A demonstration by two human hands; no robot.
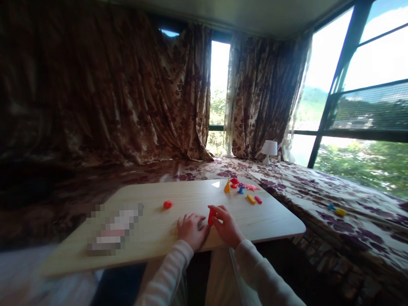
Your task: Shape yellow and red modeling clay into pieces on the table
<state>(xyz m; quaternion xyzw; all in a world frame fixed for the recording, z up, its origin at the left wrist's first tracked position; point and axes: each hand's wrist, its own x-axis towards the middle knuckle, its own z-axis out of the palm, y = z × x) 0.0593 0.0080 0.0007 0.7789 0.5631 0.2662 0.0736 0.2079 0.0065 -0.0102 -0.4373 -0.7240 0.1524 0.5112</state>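
My right hand [225,222] pinches a small red plastic piece [211,216] upright between thumb and fingers, just over the front part of the pale wooden table [148,193]. To its left, my left hand [192,230] rests on the tabletop with its fingers apart. Its thumb points toward the red piece; whether it touches it I cannot tell. A greyish spot beside the left fingers is too blurred to name. Farther back on the left lies a round red lump [167,204], apart from both hands.
Toward the table's back right stand a yellow cone-like toy [227,186], a blue toy [241,188] and a pink-red star-like piece [252,187]. Yellow [251,199] and pink [258,199] sticks lie nearer. A pixelated item covers the left side. A white lamp [269,150] stands beyond.
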